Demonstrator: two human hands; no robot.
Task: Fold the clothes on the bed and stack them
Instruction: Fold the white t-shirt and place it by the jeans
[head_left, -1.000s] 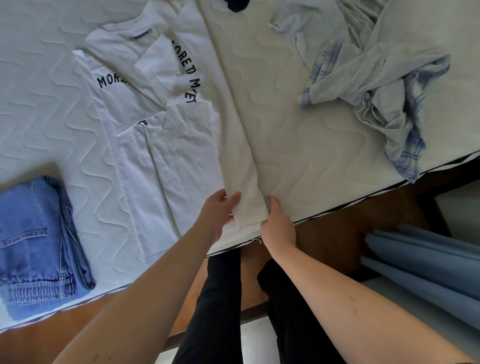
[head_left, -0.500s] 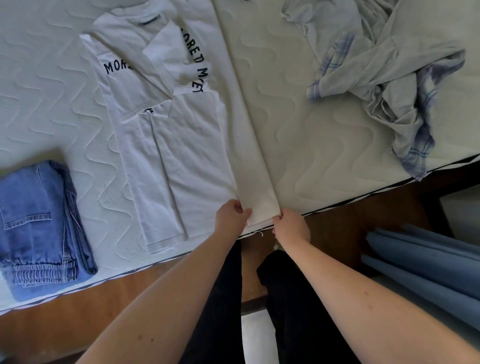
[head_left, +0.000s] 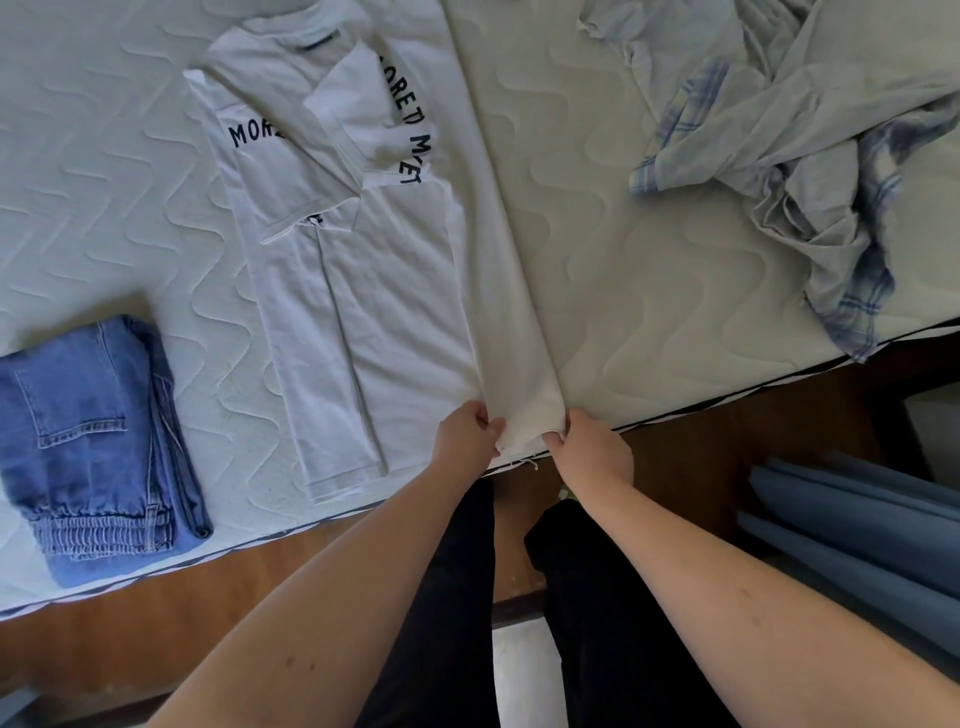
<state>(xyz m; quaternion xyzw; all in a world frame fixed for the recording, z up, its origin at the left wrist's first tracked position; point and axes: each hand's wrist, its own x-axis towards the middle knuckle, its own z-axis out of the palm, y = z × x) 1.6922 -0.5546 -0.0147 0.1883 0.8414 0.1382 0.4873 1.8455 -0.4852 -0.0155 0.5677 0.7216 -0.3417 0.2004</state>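
A white T-shirt (head_left: 363, 249) with black lettering lies lengthwise on the quilted mattress (head_left: 649, 270), both sides folded inward into a long strip. My left hand (head_left: 467, 434) and my right hand (head_left: 592, 447) pinch the two corners of its bottom hem at the near edge of the bed, a hand's width apart. Folded blue jeans (head_left: 93, 441) rest at the near left. A crumpled blue-and-white plaid shirt (head_left: 810, 156) lies unfolded at the far right.
The mattress edge runs diagonally just in front of my hands, with a wooden bed frame (head_left: 208, 587) below it. My dark-trousered legs (head_left: 597, 597) stand against the frame. Blue fabric rolls (head_left: 857, 530) lie on the floor at right.
Both hands have slid down the strip toward the bed's near edge and closed on the hem corners. The view has shifted slightly.
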